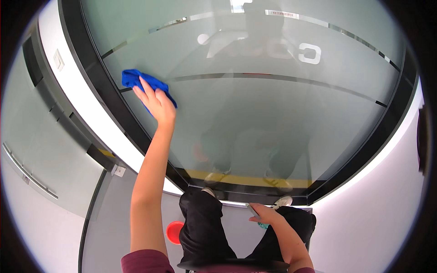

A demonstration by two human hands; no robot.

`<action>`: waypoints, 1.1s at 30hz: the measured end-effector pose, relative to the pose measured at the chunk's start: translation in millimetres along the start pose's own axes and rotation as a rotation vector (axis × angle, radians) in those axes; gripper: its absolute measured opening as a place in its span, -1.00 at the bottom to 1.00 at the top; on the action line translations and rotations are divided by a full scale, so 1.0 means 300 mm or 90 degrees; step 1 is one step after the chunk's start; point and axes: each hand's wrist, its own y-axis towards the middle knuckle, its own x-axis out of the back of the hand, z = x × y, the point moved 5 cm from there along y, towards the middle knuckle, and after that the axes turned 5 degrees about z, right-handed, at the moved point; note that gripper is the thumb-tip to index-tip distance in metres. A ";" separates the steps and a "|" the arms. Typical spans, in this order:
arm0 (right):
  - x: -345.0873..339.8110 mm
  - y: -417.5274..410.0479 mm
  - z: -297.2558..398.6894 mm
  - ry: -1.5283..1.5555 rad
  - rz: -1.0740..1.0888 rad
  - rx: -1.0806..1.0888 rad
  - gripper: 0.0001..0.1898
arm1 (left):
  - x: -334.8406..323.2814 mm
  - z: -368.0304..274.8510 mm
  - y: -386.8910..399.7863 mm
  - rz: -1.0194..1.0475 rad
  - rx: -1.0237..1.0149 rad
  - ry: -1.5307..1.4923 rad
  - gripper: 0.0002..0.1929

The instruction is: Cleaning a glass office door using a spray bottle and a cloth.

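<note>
My left hand (pixel 157 102) is stretched forward to the upper left, fingers spread, pressing a crumpled blue cloth (pixel 155 81) flat on a frosted glass panel (pixel 259 123). The cloth lies near the panel's black left frame (pixel 112 89), across the end of a clear horizontal stripe. My right hand (pixel 265 214) is low, beside my right knee, closed around a grey handle-like object (pixel 253 211). What that object belongs to cannot be made out. Part of a green, translucent thing (pixel 263 225) shows below that hand, mostly hidden.
A red round container (pixel 174 232) stands on the grey floor (pixel 112 218) by my left leg. At the left are a wall switch (pixel 58 60), a wall socket (pixel 119 171) and a glass door with a long metal handle (pixel 30 172). The glass bears white lettering (pixel 309 53) and reflections.
</note>
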 end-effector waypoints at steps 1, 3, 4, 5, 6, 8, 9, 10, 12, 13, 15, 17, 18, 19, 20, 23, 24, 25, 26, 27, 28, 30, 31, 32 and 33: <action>0.009 -0.003 0.016 0.009 0.003 -0.009 -0.22 | -0.006 -0.035 0.035 -0.049 0.020 -0.017 -0.40; 0.028 -0.012 0.028 0.017 -0.007 -0.009 -0.22 | -0.057 -0.145 0.064 -0.057 -0.042 -0.013 -0.39; 0.039 -0.019 0.035 0.018 -0.006 -0.016 -0.22 | -0.077 -0.218 0.064 -0.045 -0.091 -0.027 -0.38; 0.046 -0.025 0.035 0.019 -0.004 -0.024 -0.21 | -0.109 -0.297 0.043 -0.043 -0.117 -0.029 -0.37; 0.046 -0.029 0.031 0.019 -0.005 -0.024 -0.21 | -0.138 -0.372 0.024 -0.021 -0.136 -0.036 -0.36; 0.042 -0.036 0.018 -0.004 -0.016 -0.015 -0.21 | -0.194 -0.540 -0.024 0.027 -0.212 -0.063 -0.37; 0.040 -0.039 0.011 -0.004 -0.016 -0.016 -0.21 | -0.217 -0.627 -0.062 0.052 -0.252 -0.088 -0.39; 0.040 -0.042 0.007 0.005 -0.031 -0.009 -0.21 | -0.252 -0.705 -0.095 0.118 -0.277 -0.093 -0.38; 0.046 -0.054 0.022 0.014 -0.045 -0.008 -0.21 | -0.299 -0.845 -0.200 0.149 -0.389 -0.159 -0.38; 0.062 -0.057 0.043 0.023 -0.045 -0.021 -0.21 | -0.317 -0.899 -0.258 0.172 -0.447 -0.196 -0.44; 0.067 -0.062 0.050 0.034 -0.045 -0.041 -0.21 | -0.387 -0.977 -0.413 0.225 -0.581 -0.200 -0.58; 0.058 -0.063 0.040 0.045 -0.063 -0.028 -0.20 | -0.388 -1.018 -0.571 0.317 -0.684 -0.240 -0.62; 0.051 -0.059 0.030 0.049 -0.064 -0.034 -0.20 | -0.392 -1.015 -0.652 0.356 -0.726 -0.249 -0.62; 0.044 -0.056 0.023 0.035 -0.069 -0.025 -0.20 | -0.401 -0.984 -0.722 0.359 -0.724 -0.260 -0.62; 0.035 -0.050 0.013 0.023 -0.073 -0.015 -0.20 | -0.417 -0.940 -0.798 0.453 -0.702 -0.353 -0.61; 0.014 -0.039 -0.018 -0.001 -0.097 0.028 -0.19 | -0.383 -0.853 -0.915 0.783 -0.408 -0.478 -0.55; 0.020 -0.035 -0.006 0.013 -0.086 0.015 -0.19 | -0.344 -0.791 -0.902 0.765 -0.239 -0.590 -0.52; 0.030 -0.030 0.004 0.028 -0.074 0.004 -0.20 | -0.309 -0.719 -0.889 0.736 -0.061 -0.686 -0.50; 0.027 -0.032 -0.001 0.013 -0.065 -0.010 -0.20 | -0.297 -0.640 -0.902 0.772 0.301 -0.805 -0.50; 0.033 -0.023 -0.006 -0.004 -0.058 -0.021 -0.21 | -0.284 -0.569 -0.927 0.763 0.676 -0.881 -0.50; 0.055 -0.025 0.007 0.028 -0.051 -0.020 -0.24 | -0.258 -0.521 -0.912 0.734 0.822 -1.051 -0.52; 0.067 -0.037 0.023 0.036 -0.066 -0.019 -0.24 | -0.218 -0.417 -0.919 0.664 0.976 -1.214 -0.54; 0.092 -0.035 0.047 0.032 -0.092 -0.019 -0.24 | -0.205 -0.367 -0.941 0.649 0.987 -1.347 -0.57; 0.117 -0.038 0.073 0.077 -0.101 -0.027 -0.26 | -0.189 -0.319 -0.960 0.626 0.987 -1.484 -0.57; 0.122 -0.036 0.097 0.080 -0.090 -0.027 -0.26 | -0.173 -0.290 -0.969 0.612 0.997 -1.481 -0.57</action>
